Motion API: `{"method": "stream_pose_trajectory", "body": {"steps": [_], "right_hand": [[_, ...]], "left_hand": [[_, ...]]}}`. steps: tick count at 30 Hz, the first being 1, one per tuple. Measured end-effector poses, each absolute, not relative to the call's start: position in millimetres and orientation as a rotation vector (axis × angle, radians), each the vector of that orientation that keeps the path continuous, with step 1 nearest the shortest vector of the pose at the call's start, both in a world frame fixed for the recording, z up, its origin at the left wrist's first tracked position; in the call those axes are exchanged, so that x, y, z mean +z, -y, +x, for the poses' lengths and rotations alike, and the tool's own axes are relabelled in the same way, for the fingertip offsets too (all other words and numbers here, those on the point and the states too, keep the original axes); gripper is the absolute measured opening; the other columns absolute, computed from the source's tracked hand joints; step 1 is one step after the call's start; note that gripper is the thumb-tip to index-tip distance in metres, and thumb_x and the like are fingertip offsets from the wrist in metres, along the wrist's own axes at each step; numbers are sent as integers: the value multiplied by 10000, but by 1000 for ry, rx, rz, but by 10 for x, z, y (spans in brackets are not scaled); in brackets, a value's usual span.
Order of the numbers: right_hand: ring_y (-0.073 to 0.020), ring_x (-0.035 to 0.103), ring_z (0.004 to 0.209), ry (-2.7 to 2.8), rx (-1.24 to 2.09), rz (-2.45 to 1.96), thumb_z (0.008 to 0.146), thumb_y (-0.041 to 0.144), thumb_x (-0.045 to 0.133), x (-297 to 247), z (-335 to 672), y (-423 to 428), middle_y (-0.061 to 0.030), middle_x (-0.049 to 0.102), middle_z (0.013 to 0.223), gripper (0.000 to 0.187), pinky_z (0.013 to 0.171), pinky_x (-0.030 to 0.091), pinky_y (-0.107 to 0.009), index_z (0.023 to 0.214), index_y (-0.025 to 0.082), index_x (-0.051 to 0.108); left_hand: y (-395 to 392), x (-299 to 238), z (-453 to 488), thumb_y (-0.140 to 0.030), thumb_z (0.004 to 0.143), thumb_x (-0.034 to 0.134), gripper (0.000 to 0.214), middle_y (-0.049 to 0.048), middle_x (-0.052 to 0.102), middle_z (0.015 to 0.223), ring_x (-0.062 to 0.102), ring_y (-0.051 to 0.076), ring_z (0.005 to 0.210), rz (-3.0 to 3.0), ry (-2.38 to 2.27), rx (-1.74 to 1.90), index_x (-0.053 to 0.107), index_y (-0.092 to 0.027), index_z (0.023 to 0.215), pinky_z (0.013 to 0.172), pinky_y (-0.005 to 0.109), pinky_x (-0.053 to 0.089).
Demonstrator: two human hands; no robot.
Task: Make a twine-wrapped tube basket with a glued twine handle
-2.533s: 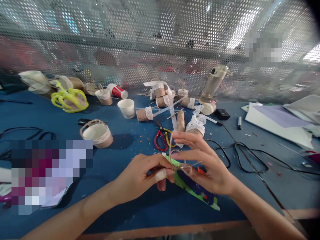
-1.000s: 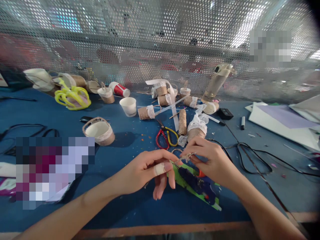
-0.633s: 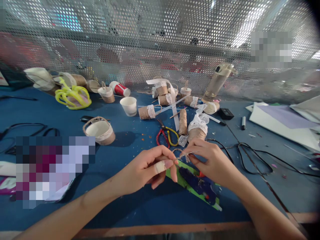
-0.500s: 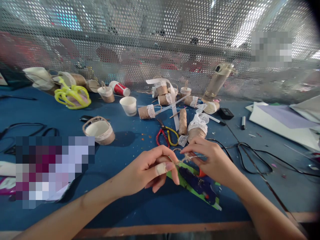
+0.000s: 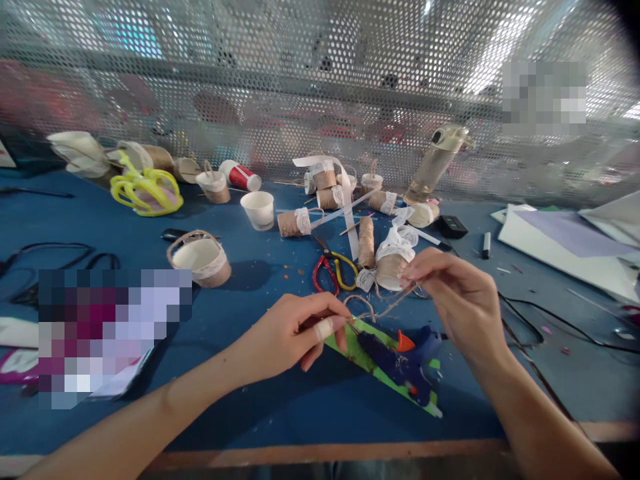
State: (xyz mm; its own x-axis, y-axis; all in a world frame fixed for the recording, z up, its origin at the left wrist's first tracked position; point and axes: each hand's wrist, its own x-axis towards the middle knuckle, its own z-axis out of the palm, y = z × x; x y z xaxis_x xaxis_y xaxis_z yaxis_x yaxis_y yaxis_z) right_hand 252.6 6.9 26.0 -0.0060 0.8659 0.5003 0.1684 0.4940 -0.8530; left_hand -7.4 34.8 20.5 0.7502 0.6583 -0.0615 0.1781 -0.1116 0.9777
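Note:
A length of twine (image 5: 393, 305) runs between my two hands, with a loop in it beside my left fingers. My left hand (image 5: 303, 330), a bandage on one finger, pinches one end. At the upper right my right hand (image 5: 457, 293) pinches the other part between thumb and fingers. Below the twine lies a blue glue gun (image 5: 395, 363) with an orange trigger, on a green sheet (image 5: 350, 357). Just beyond my hands are scissors (image 5: 333, 267) with red and yellow handles, a twine spool (image 5: 367, 241) and a twine-wrapped cup (image 5: 393, 267) with white lace.
A twine-handled cup (image 5: 203, 263) and a plain white cup (image 5: 257, 210) stand left of centre. Several wrapped cups, a white ribbon (image 5: 347, 207) and a bottle (image 5: 435, 163) sit along the perforated metal screen (image 5: 280, 87). A black cable (image 5: 540, 320) and papers (image 5: 565, 247) lie at right.
My right hand has moved up and right, away from my left, drawing the twine out between them. The glue gun shows more fully. My left hand has hardly moved.

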Motion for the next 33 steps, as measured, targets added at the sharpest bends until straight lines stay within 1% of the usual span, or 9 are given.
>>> {"method": "stream_pose_trajectory", "body": {"steps": [4,8,11,13,16,19,25,29,33], "right_hand": [[-206,595,722,1501,778,-727,895,121,549,269,2543,-40,-30,607,748,207,702,496,-391,785,243,674],[-177,535,602,1740,812,-740,836,84,490,298,2588,-11,-20,541,644,266,584,448,-348,630,216,595],[-189,563,687,2005,759,-892,799,59,464,328,2583,-12,-49,599,797,245,638,462,-358,629,207,559],[-242,616,902,2115,724,-945,784,60,474,341,2549,-15,-84,635,1047,195,789,502,-410,786,213,595],[-293,553,1237,2164,714,-968,849,96,491,342,2481,-1,-115,584,1340,402,1036,457,-480,1224,230,543],[-278,504,1344,2192,720,-894,920,140,533,310,2417,16,-117,540,1451,533,1118,424,-479,1433,246,435],[-196,689,1062,2087,701,-759,955,108,596,183,2334,-9,-68,719,1126,282,947,566,-368,1180,257,679],[-198,734,894,1942,743,-762,915,146,693,150,2316,-11,-26,770,890,189,823,596,-332,1061,256,740],[-168,734,743,1906,793,-864,926,200,692,147,2298,12,-19,775,828,101,695,592,-275,990,250,752]], "left_hand": [[-381,207,-79,-256,1030,479,171,27,733,842,509,17,413,1740,-715,526,616,-154,1015,404,115,399],[-367,229,-89,-300,1020,502,173,29,721,825,517,33,391,1610,-706,629,590,-151,1011,335,114,378],[-342,242,-93,-301,1021,501,178,33,728,837,531,37,399,1575,-668,602,601,-154,1029,337,114,395],[-325,243,-87,-301,1020,505,185,35,731,828,532,37,401,1591,-663,590,613,-150,1030,338,112,396],[-306,238,-65,-303,1015,508,191,36,731,820,537,39,401,1608,-676,559,618,-147,1004,333,108,394],[-296,232,-45,-296,1007,517,182,25,724,797,530,35,394,1608,-676,540,618,-150,969,333,99,396],[-283,221,-52,-290,1007,532,180,28,732,820,513,19,387,1541,-637,488,617,-148,935,340,84,392],[-282,226,-59,-293,1013,528,167,47,742,871,553,38,429,1437,-597,449,605,-149,977,346,94,428],[-284,218,-48,-297,1013,537,170,54,732,869,562,40,435,1373,-583,481,601,-140,1001,351,96,444]]}}
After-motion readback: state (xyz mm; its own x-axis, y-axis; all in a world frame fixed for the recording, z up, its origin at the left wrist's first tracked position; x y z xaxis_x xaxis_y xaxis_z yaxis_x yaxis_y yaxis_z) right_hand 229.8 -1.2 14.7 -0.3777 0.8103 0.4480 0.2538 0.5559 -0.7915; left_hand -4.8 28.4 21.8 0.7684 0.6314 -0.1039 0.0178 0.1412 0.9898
